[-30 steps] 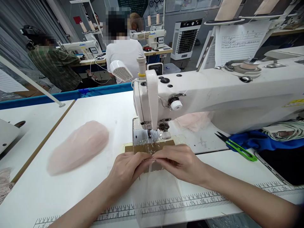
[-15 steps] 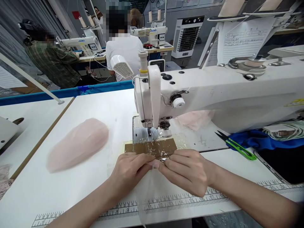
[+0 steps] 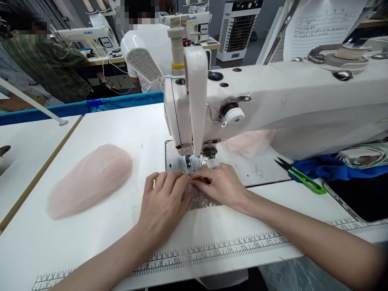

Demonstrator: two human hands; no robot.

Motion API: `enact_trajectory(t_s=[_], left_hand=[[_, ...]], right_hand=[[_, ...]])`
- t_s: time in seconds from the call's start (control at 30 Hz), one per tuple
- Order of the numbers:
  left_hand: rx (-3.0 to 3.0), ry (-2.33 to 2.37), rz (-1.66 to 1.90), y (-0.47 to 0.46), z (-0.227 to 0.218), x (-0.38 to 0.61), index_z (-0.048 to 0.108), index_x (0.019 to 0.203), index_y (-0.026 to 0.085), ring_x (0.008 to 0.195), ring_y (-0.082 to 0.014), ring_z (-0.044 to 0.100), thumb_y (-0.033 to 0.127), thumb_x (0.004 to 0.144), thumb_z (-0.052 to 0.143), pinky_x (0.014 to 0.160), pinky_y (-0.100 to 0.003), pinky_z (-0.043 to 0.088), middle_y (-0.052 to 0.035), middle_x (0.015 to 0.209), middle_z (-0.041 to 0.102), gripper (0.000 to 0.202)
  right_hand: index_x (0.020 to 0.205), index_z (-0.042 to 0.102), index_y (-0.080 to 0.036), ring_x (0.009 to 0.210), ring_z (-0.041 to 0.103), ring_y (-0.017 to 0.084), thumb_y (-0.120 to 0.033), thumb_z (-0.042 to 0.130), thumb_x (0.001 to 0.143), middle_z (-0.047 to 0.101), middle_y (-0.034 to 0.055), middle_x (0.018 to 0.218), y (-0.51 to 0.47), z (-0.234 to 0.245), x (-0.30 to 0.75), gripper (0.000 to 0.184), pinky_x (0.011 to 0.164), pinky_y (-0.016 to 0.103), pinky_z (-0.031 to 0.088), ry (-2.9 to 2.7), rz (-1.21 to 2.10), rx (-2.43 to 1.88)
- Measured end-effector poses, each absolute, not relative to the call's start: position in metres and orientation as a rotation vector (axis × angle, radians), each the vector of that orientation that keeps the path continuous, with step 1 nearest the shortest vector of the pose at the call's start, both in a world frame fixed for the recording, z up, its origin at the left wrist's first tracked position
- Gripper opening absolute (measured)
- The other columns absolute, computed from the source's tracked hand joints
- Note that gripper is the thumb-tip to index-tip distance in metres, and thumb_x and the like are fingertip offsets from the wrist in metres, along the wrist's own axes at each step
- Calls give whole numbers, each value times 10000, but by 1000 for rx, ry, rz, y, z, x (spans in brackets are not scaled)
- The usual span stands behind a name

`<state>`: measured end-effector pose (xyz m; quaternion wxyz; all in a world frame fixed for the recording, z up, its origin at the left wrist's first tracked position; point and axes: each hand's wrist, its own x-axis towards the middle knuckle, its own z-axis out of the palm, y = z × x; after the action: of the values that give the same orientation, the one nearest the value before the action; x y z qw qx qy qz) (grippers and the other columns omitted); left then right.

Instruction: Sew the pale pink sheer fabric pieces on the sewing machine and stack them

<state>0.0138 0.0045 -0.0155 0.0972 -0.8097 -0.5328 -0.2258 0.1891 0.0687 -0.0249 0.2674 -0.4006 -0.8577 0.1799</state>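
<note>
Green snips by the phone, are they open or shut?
Open, it looks like: the green snips have two dark blades, and their tips stand apart with a gap between them.

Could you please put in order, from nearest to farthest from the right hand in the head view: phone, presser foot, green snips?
Measured from the right hand:
1. Presser foot: just beyond the fingertips.
2. Green snips: off to the right.
3. Phone: farther right, at the picture's edge.
</note>
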Motion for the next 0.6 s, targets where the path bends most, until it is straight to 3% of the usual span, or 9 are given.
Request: enact_trajectory(t_s=[0.17,0.4,0.6], left_hand=[[-2381,-1251,-585,-3,-14,15,646,1086,179,946,-226,614,107,886,556,915,-429,349,-34,1045,719,231],[-2465,-1297,-536,-2,-14,15,626,1191,174,1008,-241,624,217,918,549,928,-441,340,-44,1171,694,287],[-2488,-1392,-543,9,-15,13,610,1209,200,1071,-236,620,229,942,515,951,-446,323,-26,1192,683,285]], right_hand=[[791,724,-229,529,528,82,-196,661,834,619,-70,581,75,-26,188,84,733,275,389,-2309,389,-1102],[882,720,-189,648,547,129,-195,510,941,701,18,800,73,-25,198,219,654,297,336,-2396,-125,-856],[1032,688,-125,720,575,165,-201,487,952,691,68,911,62,-24,201,229,700,334,348,-2536,-218,-892]])
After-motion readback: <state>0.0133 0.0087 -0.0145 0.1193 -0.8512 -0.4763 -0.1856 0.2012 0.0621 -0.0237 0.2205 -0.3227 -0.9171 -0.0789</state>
